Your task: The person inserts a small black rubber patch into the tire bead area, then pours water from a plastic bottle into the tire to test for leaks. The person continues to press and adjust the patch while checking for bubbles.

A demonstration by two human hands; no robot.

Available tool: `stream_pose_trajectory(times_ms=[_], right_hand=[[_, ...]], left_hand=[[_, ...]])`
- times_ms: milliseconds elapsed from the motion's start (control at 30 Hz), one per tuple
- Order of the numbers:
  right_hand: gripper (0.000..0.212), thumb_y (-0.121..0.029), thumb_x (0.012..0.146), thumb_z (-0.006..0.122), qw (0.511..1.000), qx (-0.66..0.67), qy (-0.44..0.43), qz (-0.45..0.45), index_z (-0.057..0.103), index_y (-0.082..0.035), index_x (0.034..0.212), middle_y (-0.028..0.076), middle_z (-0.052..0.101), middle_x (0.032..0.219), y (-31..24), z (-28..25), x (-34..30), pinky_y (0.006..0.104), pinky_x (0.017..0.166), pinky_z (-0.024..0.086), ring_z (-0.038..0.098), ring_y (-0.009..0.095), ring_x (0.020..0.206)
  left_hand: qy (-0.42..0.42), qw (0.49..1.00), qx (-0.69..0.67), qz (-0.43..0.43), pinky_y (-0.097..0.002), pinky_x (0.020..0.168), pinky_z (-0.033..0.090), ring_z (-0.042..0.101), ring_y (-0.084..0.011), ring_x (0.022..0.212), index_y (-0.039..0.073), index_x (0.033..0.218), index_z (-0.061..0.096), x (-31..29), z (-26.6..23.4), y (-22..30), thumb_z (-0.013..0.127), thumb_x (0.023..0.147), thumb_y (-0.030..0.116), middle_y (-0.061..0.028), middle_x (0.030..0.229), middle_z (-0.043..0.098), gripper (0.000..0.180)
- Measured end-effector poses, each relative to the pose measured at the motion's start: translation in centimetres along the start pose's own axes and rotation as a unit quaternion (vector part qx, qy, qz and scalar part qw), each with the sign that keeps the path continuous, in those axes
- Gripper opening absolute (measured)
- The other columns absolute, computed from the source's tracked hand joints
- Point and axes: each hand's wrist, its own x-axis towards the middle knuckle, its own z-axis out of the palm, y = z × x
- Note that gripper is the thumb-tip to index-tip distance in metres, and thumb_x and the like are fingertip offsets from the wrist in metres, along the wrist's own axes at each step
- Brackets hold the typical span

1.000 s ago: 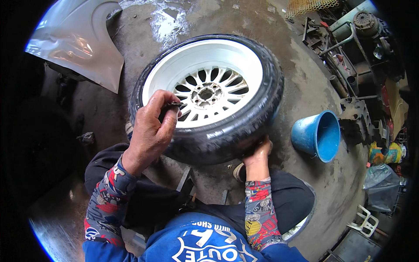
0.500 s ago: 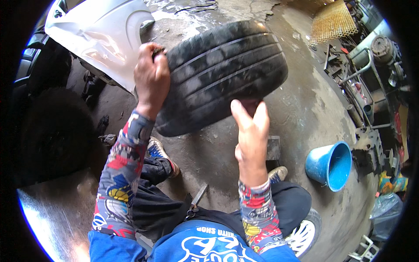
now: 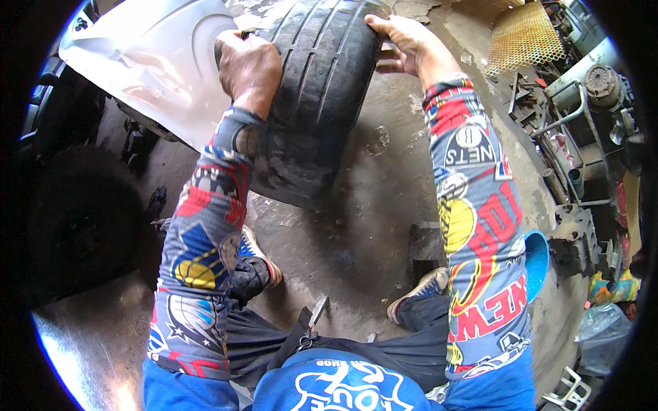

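Observation:
A black tyre [image 3: 305, 103] with straight grooves round its tread is held up in front of me, standing close to upright. My left hand [image 3: 252, 72] is closed at its left edge, fingers curled round the side. A small dark bit shows by those fingers, too little to name. At the upper right edge, my right hand [image 3: 411, 48] has its thumb on the tread, with the fingers bent toward the sidewall, whose inner side is hidden. Both forearms wear patterned sleeves.
A dented white car panel [image 3: 161, 68] lies at the far left. On the right are a blue bucket [image 3: 537, 264], partly behind my right arm, a honeycomb mesh sheet [image 3: 524, 38], a clutch plate [image 3: 600, 85] and scrap metal. My shoes [image 3: 419, 293] flank the floor before me.
The tyre has turned from slanting sideways to nearly upright and moved up and left. My right hand has gone from its lower edge to its upper right edge.

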Motion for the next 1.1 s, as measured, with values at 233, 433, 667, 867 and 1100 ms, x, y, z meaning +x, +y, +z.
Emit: stream_pose_trajectory(times_ms=[233, 433, 667, 867, 1100], right_hand=[[0.054, -0.043, 0.092, 0.078, 0.995, 0.004, -0.094, -0.017, 0.061, -0.019, 0.138, 0.006, 0.061, 0.134, -0.9, 2.3, -3.8, 0.0541, 0.094, 0.056, 0.061, 0.032, 0.119], [0.084, -0.031, 0.094, 0.078, 0.998, 0.051, -0.039, 0.015, 0.033, -0.025, 0.164, 0.004, 0.059, 0.141, 2.1, -1.0, -11.6, 0.0507, 0.092, 0.052, 0.062, 0.027, 0.115], [0.076, -0.023, 0.087, 0.077, 0.988, 0.138, -0.041, -0.047, 0.045, -0.006, 0.154, 0.012, 0.065, 0.132, 9.2, 0.2, -22.3, 0.0485, 0.102, 0.047, 0.062, 0.026, 0.118], [0.073, -0.041, 0.091, 0.064, 0.959, 0.150, 0.050, -0.235, 0.050, 0.007, 0.145, 0.021, 0.059, 0.143, 17.5, 7.1, -29.5, 0.0381, 0.116, 0.037, 0.054, 0.028, 0.134], [0.089, -0.053, 0.087, 0.062, 0.964, 0.105, 0.133, -0.205, 0.039, 0.000, 0.155, 0.024, 0.050, 0.148, 23.7, 7.6, -36.3, 0.0447, 0.118, 0.032, 0.046, 0.036, 0.138]], left_hand=[[0.018, 0.991, -0.135, -0.007, -0.0437, 0.097, 0.045, 0.060, -0.0398, 0.107, -0.001, 0.119, 0.051, -8.1, -6.2, -1.7, 0.051, 0.104, 0.016, -0.0244, 0.113, 0.060, 0.022], [-0.043, 0.975, -0.215, 0.036, -0.0384, 0.102, 0.041, 0.054, -0.0302, 0.107, -0.003, 0.117, 0.051, -17.8, -9.9, -0.5, 0.049, 0.104, 0.009, -0.0159, 0.111, 0.055, 0.018], [-0.168, 0.876, -0.382, -0.241, -0.0303, 0.065, 0.047, 0.060, -0.0146, 0.083, 0.004, 0.111, 0.060, -16.6, -18.2, -3.3, 0.043, 0.106, 0.020, -0.0073, 0.100, 0.067, 0.023], [-0.228, 0.908, -0.313, -0.161, -0.0337, 0.091, 0.046, 0.056, -0.0152, 0.105, -0.001, 0.127, 0.054, -9.6, -18.1, -1.0, 0.049, 0.108, 0.023, -0.0089, 0.118, 0.062, 0.031], [-0.105, 0.962, -0.253, -0.009, -0.0363, 0.102, 0.042, 0.058, -0.0288, 0.109, -0.007, 0.120, 0.060, -16.8, -17.0, 2.1, 0.048, 0.107, 0.022, -0.0189, 0.119, 0.063, 0.034]])
